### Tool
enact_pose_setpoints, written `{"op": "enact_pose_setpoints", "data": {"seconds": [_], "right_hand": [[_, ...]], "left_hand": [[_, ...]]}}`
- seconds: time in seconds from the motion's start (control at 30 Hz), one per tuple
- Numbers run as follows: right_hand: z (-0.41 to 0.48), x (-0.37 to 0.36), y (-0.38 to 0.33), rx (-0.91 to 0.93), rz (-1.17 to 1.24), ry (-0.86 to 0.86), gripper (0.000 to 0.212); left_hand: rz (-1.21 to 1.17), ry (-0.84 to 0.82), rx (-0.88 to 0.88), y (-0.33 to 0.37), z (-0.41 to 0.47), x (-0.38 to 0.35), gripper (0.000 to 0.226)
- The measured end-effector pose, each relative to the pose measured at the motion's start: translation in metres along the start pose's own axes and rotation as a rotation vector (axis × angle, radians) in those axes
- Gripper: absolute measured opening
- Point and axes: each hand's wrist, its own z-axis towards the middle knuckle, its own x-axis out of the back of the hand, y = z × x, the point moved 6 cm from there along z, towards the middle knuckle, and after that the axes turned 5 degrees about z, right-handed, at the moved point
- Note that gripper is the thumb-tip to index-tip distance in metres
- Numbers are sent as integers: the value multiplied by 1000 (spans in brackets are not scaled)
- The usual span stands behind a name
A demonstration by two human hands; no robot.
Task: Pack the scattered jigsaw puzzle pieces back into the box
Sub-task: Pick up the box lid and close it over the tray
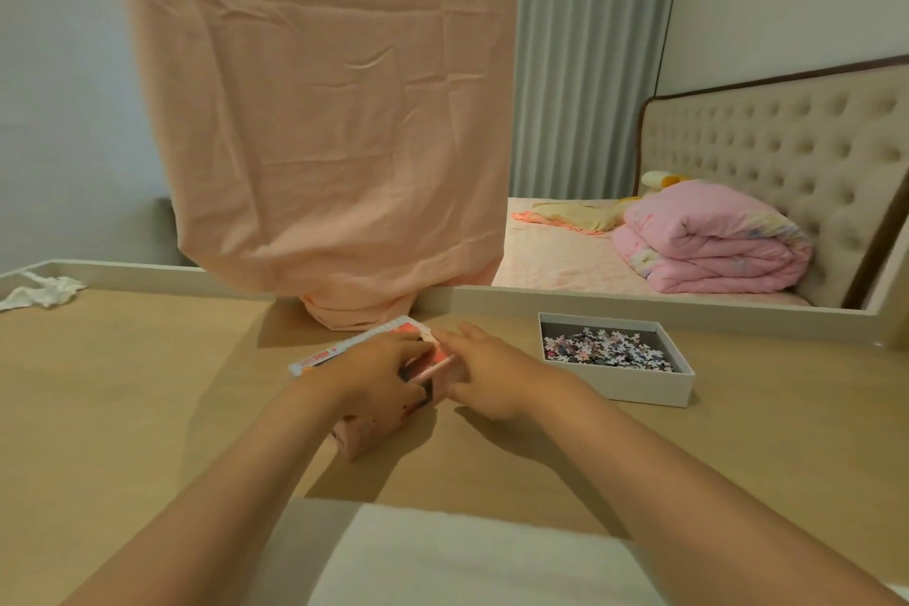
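Boxes: one open grey box on the tabletop, right of the hands.
Puzzle pieces: one loose heap inside that box, too many to count.
Lid: one, pink printed, tilted, near corner on the tabletop.
Grips: two.
Left grip: fingers curled over the lid, clasping it.
Right grip: fingers nearly straight, touching the lid's right edge.
Cloths: one hanging pink sheet, one white rag.

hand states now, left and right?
Left hand: closed, gripping the box lid.
Right hand: open, fairly straight fingers touching the lid's edge.
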Motion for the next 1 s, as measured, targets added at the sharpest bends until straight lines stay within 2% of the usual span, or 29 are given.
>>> {"op": "enact_pose_setpoints", "data": {"seconds": [0.1,0.2,0.3,0.4,0.47,0.6,0.77,0.9,1.0], "right_hand": [[-3,1,13,-21,20,-1,79],[-8,3,19,-22,20,19,69],[-14,6,23,-49,44,78,63],[-15,7,21,-61,42,116,52],[-15,7,19,-57,66,134,47],[-26,21,21,-47,169,247,44],[-48,72,38,-10,241,470,47],[-68,101,81,-74,291,513,55],[-85,112,120,-151,336,506,67]], "left_hand": [[-68,-15,-52,18,4,-4,55],[-28,69,-70,23,3,2,54],[80,168,84,2,-4,4,70],[74,180,279,-23,-9,-3,82],[-19,180,282,-27,-7,-7,89],[-159,236,186,-15,0,-1,82],[-291,425,150,19,20,29,68],[-366,539,77,65,47,38,54],[-427,499,-14,99,71,31,51]]}}
